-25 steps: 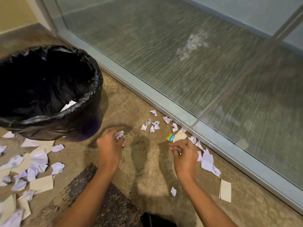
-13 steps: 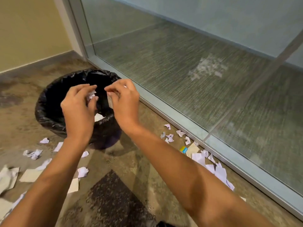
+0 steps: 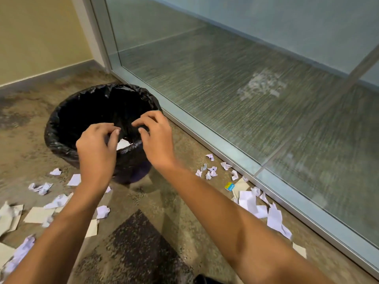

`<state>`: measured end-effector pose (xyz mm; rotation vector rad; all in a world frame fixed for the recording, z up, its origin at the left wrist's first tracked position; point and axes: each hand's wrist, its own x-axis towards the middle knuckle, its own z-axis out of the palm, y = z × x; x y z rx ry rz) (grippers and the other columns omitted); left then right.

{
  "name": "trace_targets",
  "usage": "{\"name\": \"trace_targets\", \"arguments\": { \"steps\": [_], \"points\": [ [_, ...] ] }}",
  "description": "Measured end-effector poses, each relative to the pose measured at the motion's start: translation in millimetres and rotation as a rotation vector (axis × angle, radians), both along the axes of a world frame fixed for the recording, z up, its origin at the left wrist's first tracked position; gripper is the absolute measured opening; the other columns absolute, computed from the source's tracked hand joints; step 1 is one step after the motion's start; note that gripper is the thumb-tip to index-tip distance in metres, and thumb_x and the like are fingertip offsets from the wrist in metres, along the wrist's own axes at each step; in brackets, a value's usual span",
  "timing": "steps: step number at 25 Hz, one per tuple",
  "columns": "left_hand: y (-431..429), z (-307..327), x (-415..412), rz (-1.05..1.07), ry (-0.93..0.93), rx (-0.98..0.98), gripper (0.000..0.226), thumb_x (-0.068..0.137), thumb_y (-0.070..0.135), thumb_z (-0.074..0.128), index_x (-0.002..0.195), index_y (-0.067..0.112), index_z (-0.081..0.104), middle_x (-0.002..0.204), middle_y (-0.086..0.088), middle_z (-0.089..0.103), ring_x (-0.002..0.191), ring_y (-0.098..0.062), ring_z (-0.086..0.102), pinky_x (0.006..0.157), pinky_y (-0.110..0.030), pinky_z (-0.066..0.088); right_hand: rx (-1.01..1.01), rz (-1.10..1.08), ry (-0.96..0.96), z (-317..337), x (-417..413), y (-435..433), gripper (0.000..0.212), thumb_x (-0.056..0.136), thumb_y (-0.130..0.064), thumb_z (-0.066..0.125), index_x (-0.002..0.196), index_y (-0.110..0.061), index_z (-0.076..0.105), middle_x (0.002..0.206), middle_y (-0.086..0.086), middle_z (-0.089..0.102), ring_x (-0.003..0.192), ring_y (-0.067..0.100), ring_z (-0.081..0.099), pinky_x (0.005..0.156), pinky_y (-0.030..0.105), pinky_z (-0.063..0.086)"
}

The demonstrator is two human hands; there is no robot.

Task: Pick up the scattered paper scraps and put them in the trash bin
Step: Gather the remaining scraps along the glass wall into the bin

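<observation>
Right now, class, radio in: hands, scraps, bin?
Both hands, left hand and right hand, over trash bin, fingers spread, empty. Paper scraps litter the floor. Nothing blocking.

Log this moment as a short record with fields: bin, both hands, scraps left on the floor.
bin: round trash bin with black plastic liner, on the carpet beside the glass wall; white paper visible inside
left hand: over the bin's near rim, fingers open, nothing visible in it
right hand: over the bin's near rim, fingers open, nothing visible in it
scraps left: crumpled white scraps along the glass; more paper pieces left of the bin
</observation>
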<state>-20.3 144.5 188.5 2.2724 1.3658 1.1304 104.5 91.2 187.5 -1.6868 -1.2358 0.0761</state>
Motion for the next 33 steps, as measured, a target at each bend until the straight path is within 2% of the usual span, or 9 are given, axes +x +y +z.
{"name": "trace_targets", "arguments": {
  "steps": [3, 7, 11, 15, 19, 22, 26, 30, 33],
  "points": [
    [-39, -12, 13, -0.022, -0.043, 0.036, 0.014, 0.092, 0.018, 0.057, 0.095, 0.012, 0.069, 0.097, -0.003, 0.066, 0.097, -0.024, 0.052, 0.077, -0.019, 0.030, 0.036, -0.080, 0.064, -22, 19, -44, 0.020, 0.083, 0.003, 0.058, 0.091, -0.011, 0.070, 0.101, 0.004, 0.055, 0.099, 0.020, 0.052, 0.088, 0.025, 0.043],
    [-75, -57, 39, -0.162, -0.021, 0.014, 0.009, 0.090, 0.013, 0.061, 0.093, 0.009, 0.069, 0.094, -0.004, 0.065, 0.092, -0.022, 0.050, 0.078, -0.018, 0.030, -0.049, -0.261, 0.187, -84, 60, -116, 0.024, 0.082, 0.005, 0.057, 0.087, -0.013, 0.071, 0.096, 0.004, 0.057, 0.092, 0.018, 0.055, 0.080, 0.017, 0.043],
    [-101, -119, 68, -0.357, 0.105, -0.067, 0.005, 0.087, 0.009, 0.065, 0.090, 0.006, 0.068, 0.095, -0.007, 0.063, 0.094, -0.021, 0.049, 0.086, -0.025, 0.036, -0.283, -0.459, 0.158, -162, 109, -190, 0.025, 0.082, 0.009, 0.057, 0.089, -0.013, 0.069, 0.093, 0.003, 0.056, 0.087, 0.024, 0.060, 0.080, 0.033, 0.050],
    [-131, -194, 89, -0.515, 0.336, -0.315, 0.024, 0.090, 0.022, 0.056, 0.110, 0.011, 0.064, 0.121, -0.006, 0.058, 0.115, -0.023, 0.050, 0.102, -0.030, 0.036, -0.601, -0.738, 0.172, -222, 160, -241, 0.031, 0.078, 0.007, 0.062, 0.107, -0.004, 0.064, 0.109, 0.018, 0.061, 0.105, 0.036, 0.054, 0.087, 0.033, 0.036],
    [-148, -251, 96, -0.593, 0.651, -0.611, 0.064, 0.096, 0.041, 0.043, 0.149, 0.013, 0.022, 0.158, -0.002, 0.018, 0.146, -0.022, 0.014, 0.119, -0.041, 0.016, -0.840, -0.805, 0.309, -246, 194, -254, 0.046, 0.083, -0.008, 0.066, 0.126, -0.004, 0.049, 0.127, 0.020, 0.052, 0.117, 0.034, 0.047, 0.096, 0.036, 0.037],
    [-152, -266, 97, -0.616, 0.742, -0.623, 0.071, 0.097, 0.045, 0.038, 0.152, 0.017, 0.003, 0.160, 0.004, -0.006, 0.147, -0.018, -0.006, 0.120, -0.043, 0.001, -0.842, -0.815, 0.453, -250, 211, -248, 0.054, 0.080, -0.017, 0.073, 0.125, -0.005, 0.045, 0.128, 0.018, 0.055, 0.116, 0.034, 0.053, 0.097, 0.040, 0.043],
    [-159, -272, 97, -0.574, 0.740, -0.544, 0.072, 0.097, 0.044, 0.037, 0.152, 0.018, -0.002, 0.159, 0.004, -0.011, 0.147, -0.017, -0.009, 0.119, -0.042, -0.003, -0.862, -0.845, 0.536, -249, 216, -241, 0.049, 0.084, -0.014, 0.069, 0.125, -0.005, 0.043, 0.125, 0.017, 0.060, 0.113, 0.036, 0.057, 0.091, 0.042, 0.047],
    [-164, -278, 97, -0.526, 0.684, -0.465, 0.066, 0.098, 0.043, 0.037, 0.152, 0.016, 0.010, 0.160, 0.001, 0.003, 0.148, -0.019, 0.001, 0.119, -0.038, -0.002, -0.689, -0.916, 0.428, -244, 208, -240, 0.038, 0.086, -0.005, 0.063, 0.122, -0.001, 0.050, 0.116, 0.022, 0.063, 0.106, 0.039, 0.058, 0.080, 0.035, 0.043],
    [-155, -279, 113, -0.500, 0.609, -0.436, 0.062, 0.096, 0.042, 0.042, 0.148, 0.015, 0.023, 0.157, -0.002, 0.019, 0.146, -0.022, 0.015, 0.120, -0.039, 0.013, -0.545, -0.994, 0.401, -239, 204, -247, 0.030, 0.087, -0.003, 0.062, 0.115, 0.002, 0.056, 0.109, 0.022, 0.065, 0.100, 0.036, 0.058, 0.068, 0.024, 0.029]
  ]
}}
